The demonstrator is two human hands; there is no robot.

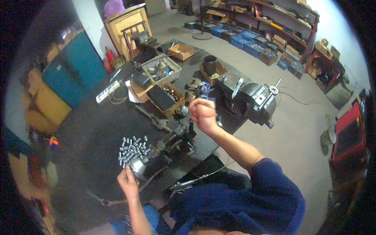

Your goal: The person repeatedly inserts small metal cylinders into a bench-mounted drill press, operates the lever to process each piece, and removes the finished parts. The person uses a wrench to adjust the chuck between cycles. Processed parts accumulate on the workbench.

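Observation:
A heap of small silver metal cylinders [135, 148] lies on the dark bench, with a shiny cone-shaped metal part [138, 165] at its near edge. My left hand [128, 182] is at that part, its fingers closed together at the near left side. Whatever sits between those fingers is too small to make out. Farther off and to the right, my right hand [203, 113] is closed in a fist at the top of a dark upright lever [191, 128]. The lever belongs to a bench-mounted metal machine [172, 139] running between my hands. My palm and the lever's top are hidden.
Behind the machine stand a cardboard box [168, 94] of metal parts and a pale plastic bin [172, 74]. A large machine vise [250, 98] sits at the bench's right end. A hose [152, 178] curves near my left hand. Blue crates [254, 47] line the far shelves.

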